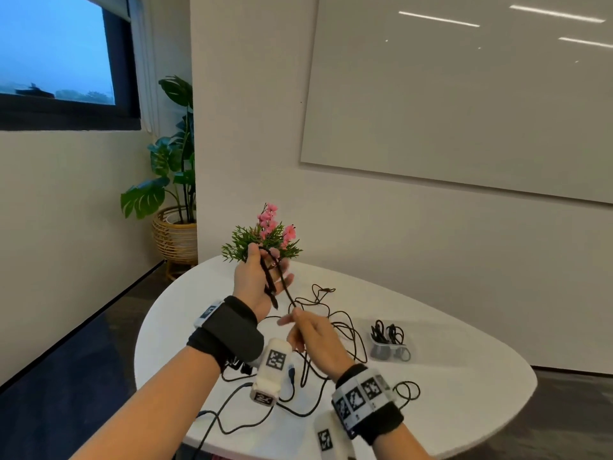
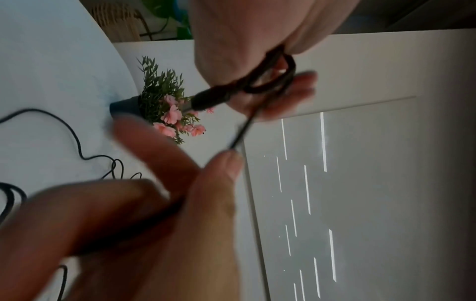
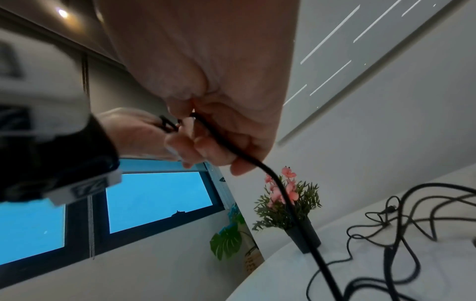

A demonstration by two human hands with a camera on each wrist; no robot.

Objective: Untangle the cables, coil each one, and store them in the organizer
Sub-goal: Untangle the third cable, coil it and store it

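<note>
Both forearms reach in from the bottom of the head view, each strapped with a black wristband carrying white tagged blocks; the right hand has its grip narrowed to a pinch, thumb and fingers closed on a thin black cable that runs up from it to the left hand; the left hand is raised above the desk, palm toward the camera, and its grip holds a small coil of that same cable looped over the fingers, with the plug end hanging down across the palm; in the left wrist view the coil sits against the fingers and the dark plug sticks out to one side; below the right hand the cable drops to the white desk and joins a loose tangle of black cables spread over the middle of the surface; more loops trail toward the near edge under the wrists; to the right of the tangle, well apart from both hands, stands a small clear organizer holding bundled black cables that rise above its rim; how many are in it cannot be told; behind the left hand, at the far edge of the desk, a small dark pot with green sprigs and pink flowers stands upright; a large leafy plant in a wicker basket is on the floor in the corner; a whiteboard hangs on the wall.
</note>
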